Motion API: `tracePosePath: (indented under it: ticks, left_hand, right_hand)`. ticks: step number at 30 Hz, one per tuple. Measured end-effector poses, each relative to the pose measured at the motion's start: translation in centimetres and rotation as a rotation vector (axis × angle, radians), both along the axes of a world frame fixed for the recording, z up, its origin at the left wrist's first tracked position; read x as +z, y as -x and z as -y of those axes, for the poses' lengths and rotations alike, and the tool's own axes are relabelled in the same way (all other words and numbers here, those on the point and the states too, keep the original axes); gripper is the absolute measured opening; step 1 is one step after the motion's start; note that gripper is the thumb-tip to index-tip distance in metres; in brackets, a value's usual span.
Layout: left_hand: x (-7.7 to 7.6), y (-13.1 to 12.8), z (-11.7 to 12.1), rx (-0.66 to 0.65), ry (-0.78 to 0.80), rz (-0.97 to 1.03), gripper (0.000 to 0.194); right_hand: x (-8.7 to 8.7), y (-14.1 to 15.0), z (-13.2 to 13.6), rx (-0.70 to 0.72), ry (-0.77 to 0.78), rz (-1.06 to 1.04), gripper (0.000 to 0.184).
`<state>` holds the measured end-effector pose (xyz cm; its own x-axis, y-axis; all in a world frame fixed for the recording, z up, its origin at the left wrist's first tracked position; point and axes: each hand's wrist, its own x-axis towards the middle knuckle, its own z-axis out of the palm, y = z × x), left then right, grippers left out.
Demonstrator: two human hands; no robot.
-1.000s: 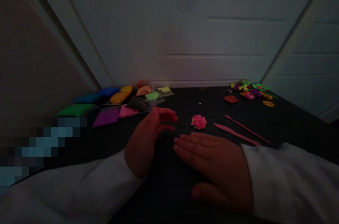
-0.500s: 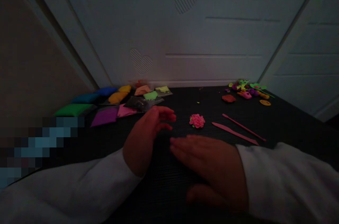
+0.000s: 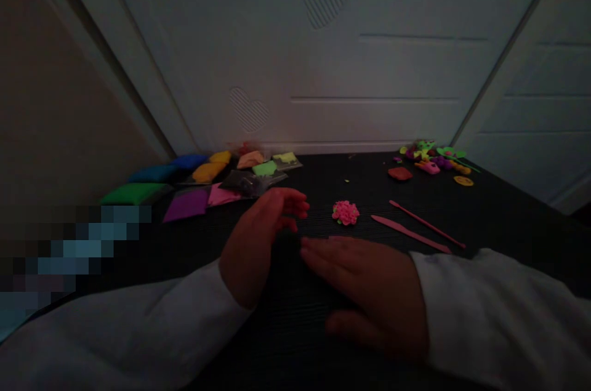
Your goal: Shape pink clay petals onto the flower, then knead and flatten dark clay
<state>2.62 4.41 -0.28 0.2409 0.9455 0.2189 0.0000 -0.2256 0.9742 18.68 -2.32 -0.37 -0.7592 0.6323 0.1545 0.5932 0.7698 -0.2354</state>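
Observation:
My left hand (image 3: 256, 240) is raised a little over the dark table, its fingers loosely curved and nothing visible between them. Palm down, my right hand (image 3: 364, 286) has its fingers stretched out together and its thumb apart; what is beneath the palm is hidden. Just beyond the right fingertips sits a pink clay flower (image 3: 346, 212) with many small petals and bits of green. To its right lie a pink modelling knife (image 3: 409, 233) and a thin pink modelling stick (image 3: 427, 223), both untouched.
Clay packets stand at the back left, among them a green packet (image 3: 136, 193), a purple packet (image 3: 186, 204) and an orange packet (image 3: 209, 172). Back right are a red clay piece (image 3: 399, 174), colourful clay figures (image 3: 427, 156) and a yellow disc (image 3: 463, 181). A white panel (image 3: 392, 71) rises behind the table (image 3: 295, 329).
The whole view has shifted slightly. Both hands keep nearly the same pose, with the right fingers a touch further right. The clay flower and tools stay put on the table.

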Motion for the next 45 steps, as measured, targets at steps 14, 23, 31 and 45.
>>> tracePosePath:
  ticks: [14,23,31,45]
  left_hand:
    - [0.2,0.3,0.1,-0.151,-0.025,-0.264,0.025]
    - [0.4,0.9,1.2,-0.323,-0.232,-0.609,0.045]
    - [0.1,1.2,0.4,-0.448,-0.376,-0.644,0.023]
    - [0.6,1.2,0.7,-0.364,-0.343,-0.654,0.026]
  right_hand:
    - [-0.4,-0.3,-1.4,-0.171,-0.043,-0.234,0.039]
    - [1.1,-3.6,-3.5,-0.303,-0.193,-0.272,0.045]
    - [-0.4,-3.3,-5.2,-0.397,-0.097,-0.128,0.068]
    - [-1.0,-3.1,-6.3,-0.441,-0.135,-0.219,0.064]
